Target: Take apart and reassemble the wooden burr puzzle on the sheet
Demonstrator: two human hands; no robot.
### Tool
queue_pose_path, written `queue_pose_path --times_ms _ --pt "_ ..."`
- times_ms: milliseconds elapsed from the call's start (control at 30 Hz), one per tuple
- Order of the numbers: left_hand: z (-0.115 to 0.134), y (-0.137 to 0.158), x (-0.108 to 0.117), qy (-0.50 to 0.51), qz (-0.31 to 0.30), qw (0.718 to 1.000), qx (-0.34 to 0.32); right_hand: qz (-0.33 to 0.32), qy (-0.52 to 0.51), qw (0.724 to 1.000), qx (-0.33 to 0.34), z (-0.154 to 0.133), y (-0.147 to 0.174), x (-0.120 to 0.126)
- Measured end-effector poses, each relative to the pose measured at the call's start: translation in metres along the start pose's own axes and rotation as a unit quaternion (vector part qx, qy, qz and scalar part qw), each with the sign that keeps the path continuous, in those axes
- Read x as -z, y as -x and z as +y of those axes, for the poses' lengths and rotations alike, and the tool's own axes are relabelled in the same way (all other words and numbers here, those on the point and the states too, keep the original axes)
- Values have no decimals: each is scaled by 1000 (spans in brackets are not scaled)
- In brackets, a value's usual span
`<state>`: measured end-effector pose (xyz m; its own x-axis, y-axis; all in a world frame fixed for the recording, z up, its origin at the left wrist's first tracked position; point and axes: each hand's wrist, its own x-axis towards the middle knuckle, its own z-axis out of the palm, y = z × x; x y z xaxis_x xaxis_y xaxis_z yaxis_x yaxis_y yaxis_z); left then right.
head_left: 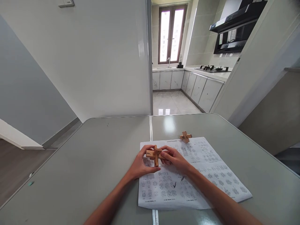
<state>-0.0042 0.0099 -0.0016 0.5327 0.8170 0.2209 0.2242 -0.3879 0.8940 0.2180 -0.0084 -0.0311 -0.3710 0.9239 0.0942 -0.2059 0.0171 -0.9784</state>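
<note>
Between my two hands is a wooden burr puzzle (156, 160), made of crossing light-brown bars, with a dark mark on one bar end. My left hand (140, 165) curves round its left side, thumb below and fingers above, gripping it. From the right, the fingers of my right hand (174, 158) pinch another of its bars. The puzzle is held above a printed instruction sheet (164, 198) covered with small line drawings. A second wooden cross-shaped puzzle (186, 137), marked with dark letters, rests at the sheet's far edge.
The grey table (93, 162) has a metal seam (151, 128) running down its middle. A small green scrap (31, 183) lies near the left edge. Beyond the table are a white wall (105, 62) and a kitchen with marble-look cabinets (194, 84) and a gas stove (213, 68).
</note>
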Motion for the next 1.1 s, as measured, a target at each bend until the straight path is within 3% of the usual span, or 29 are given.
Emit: queue_pose_path --times_ms 233,500,833,1100 --pt "0 -1 -2 -7 35 999 -20 46 0 999 3 0 -2 -2" --pt "-4 -2 0 -46 39 997 -44 -11 3 1000 23 -1 -2 -6" --pt "0 -2 -1 -85 55 992 -68 -13 11 1000 19 -3 0 -7" --pt "3 -2 4 -147 61 980 -120 -40 14 998 53 -7 1 -13"
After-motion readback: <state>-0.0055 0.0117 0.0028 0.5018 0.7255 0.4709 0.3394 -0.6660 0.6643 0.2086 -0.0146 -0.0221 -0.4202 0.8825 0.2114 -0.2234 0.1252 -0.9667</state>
